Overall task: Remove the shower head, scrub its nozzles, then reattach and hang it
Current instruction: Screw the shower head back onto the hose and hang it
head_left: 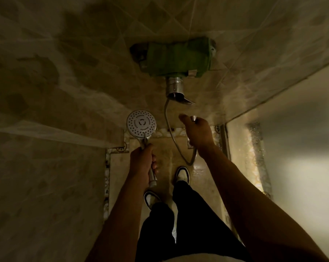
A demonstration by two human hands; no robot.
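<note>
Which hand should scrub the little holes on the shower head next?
Probably the right hand. The left hand grips the shower head by its handle, holes facing up, so it should hold it steady. The right only holds the loose hose end, which it could drop.

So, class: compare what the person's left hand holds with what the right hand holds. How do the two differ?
The left hand grips the shower head by its rigid handle, its round dotted nozzle face toward the camera. The right hand holds the hose by its small metal end fitting; the hose is thin, flexible, and loops down. Both look silvery and are separated from each other.
</note>
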